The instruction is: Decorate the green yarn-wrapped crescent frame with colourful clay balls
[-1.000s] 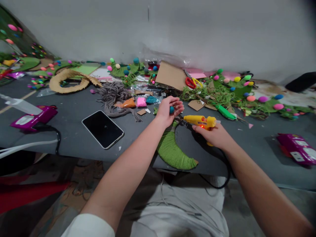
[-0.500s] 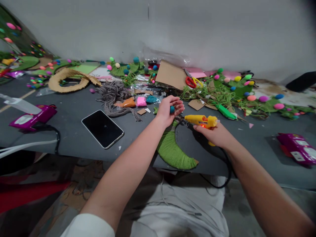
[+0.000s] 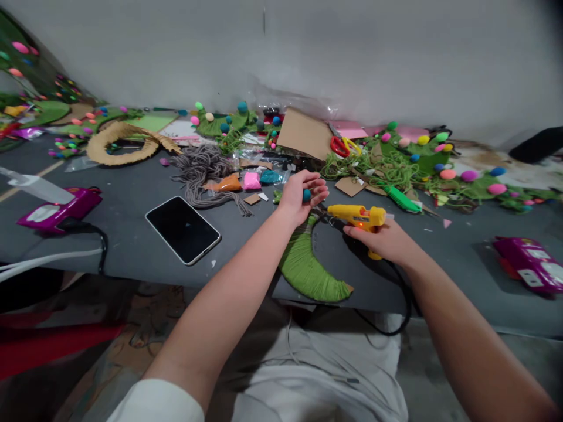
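Observation:
My left hand (image 3: pixel 299 194) is turned palm up with its fingers curled, and a small teal ball (image 3: pixel 307 195) rests in it. In my right hand (image 3: pixel 382 237) is a yellow glue gun (image 3: pixel 356 215), its nozzle pointing left toward my left fingertips and a small orange light glowing on its side. A crescent wrapped in green yarn (image 3: pixel 308 266) lies on the table just below both hands, its upper end partly hidden by my left hand. A bit of brown card pokes out at its lower tip.
A phone (image 3: pixel 182 230) lies left of my forearm, near a heap of grey yarn (image 3: pixel 200 170). Behind are red and yellow scissors (image 3: pixel 339 146), cardboard (image 3: pixel 305 133) and a green cutter (image 3: pixel 402 199). Purple power strips lie left (image 3: pixel 59 210) and right (image 3: pixel 530 264). The glue gun's black cord (image 3: pixel 407 299) loops over the table edge.
The glue gun in my right hand has shifted very slightly left. My left hand keeps the teal ball in the same place, and the green crescent has not moved.

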`<state>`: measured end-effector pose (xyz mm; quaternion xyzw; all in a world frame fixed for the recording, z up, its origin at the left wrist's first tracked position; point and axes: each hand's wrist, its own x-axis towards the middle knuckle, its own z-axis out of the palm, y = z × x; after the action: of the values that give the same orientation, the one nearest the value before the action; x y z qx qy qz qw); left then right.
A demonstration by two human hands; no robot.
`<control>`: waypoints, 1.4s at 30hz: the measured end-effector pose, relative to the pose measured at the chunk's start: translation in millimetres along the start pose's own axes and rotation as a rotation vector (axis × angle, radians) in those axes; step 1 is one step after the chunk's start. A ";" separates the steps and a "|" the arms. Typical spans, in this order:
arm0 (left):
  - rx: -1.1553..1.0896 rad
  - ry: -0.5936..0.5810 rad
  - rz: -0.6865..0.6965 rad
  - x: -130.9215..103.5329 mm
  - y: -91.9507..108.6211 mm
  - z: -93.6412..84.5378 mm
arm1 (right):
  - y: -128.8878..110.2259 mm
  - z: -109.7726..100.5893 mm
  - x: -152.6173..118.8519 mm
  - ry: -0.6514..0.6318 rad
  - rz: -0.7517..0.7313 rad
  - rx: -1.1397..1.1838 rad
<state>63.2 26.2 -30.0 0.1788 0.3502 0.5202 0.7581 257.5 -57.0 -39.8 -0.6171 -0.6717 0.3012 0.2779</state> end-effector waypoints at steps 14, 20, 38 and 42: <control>0.012 0.000 -0.008 2.1 -1.1 -0.7 | 0.5 1.6 0.1 0.042 0.056 -0.061; 0.018 0.001 -0.004 1.0 -0.5 -0.6 | -5.7 -3.0 -0.2 -0.005 0.042 -0.044; 0.021 -0.007 0.006 1.4 -1.3 -0.8 | -7.7 2.6 -0.9 0.032 0.071 -0.044; 0.018 -0.003 -0.001 0.8 -1.4 -0.7 | -6.4 2.8 -0.2 0.043 0.090 -0.055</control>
<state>63.8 26.3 -31.7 0.1864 0.3539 0.5163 0.7573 251.2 -57.8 -36.9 -0.6606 -0.6450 0.2815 0.2615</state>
